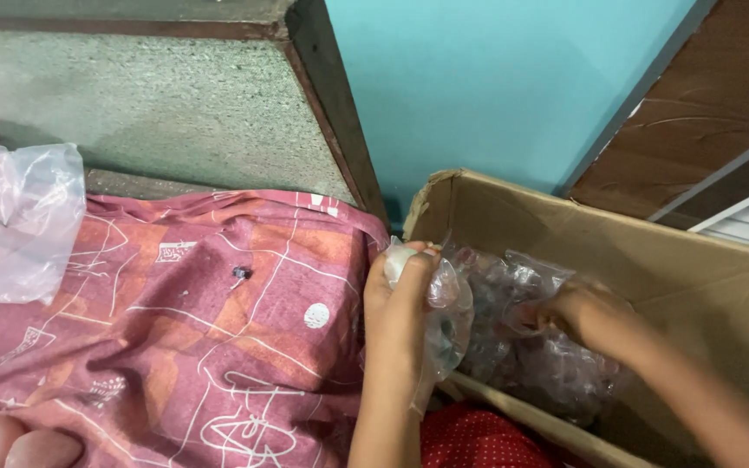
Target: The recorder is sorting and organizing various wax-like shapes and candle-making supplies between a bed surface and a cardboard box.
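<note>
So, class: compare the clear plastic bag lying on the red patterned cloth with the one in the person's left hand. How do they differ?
The plastic bag on the cloth lies free at the far left, untouched; the bag in the left hand is gripped by the left hand at the edge of the cardboard box. The first looks larger and puffed out; the second hangs down, crumpled. Both are clear, shiny plastic.

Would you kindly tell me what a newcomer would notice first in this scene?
Two bare hands meet at an open brown cardboard box on the right: the left hand holds a small clear plastic bag, and the right hand reaches among the packets inside. A red patterned cloth fills the left.
</note>
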